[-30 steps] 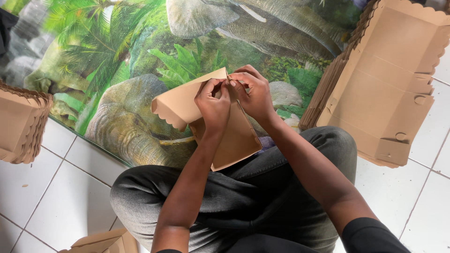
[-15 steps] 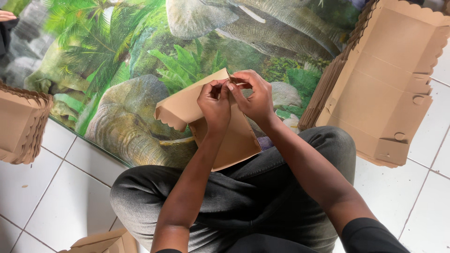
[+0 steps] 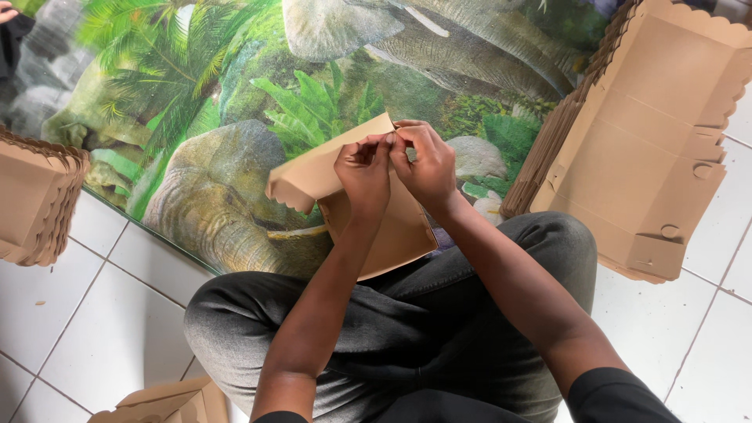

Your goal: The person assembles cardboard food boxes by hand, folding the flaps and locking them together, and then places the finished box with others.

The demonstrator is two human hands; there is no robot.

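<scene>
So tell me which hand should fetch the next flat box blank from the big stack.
Probably the right hand: the stack of flat blanks lies on its side, while the left hand would have to cross over the half-folded box.

Open room is left over the printed jungle mat [image 3: 196, 102] ahead of the hands [image 3: 395, 160], where nothing stands between them and the far edge. Passage to the right is blocked by a tall stack of flat brown box blanks [image 3: 650, 149] near the right knee, and the far left is closed off by a second stack of box blanks [image 3: 35, 200]. Bare white floor tiles [image 3: 102, 329] lie free at lower left, bounded below by a folded cardboard box [image 3: 168, 403].
</scene>
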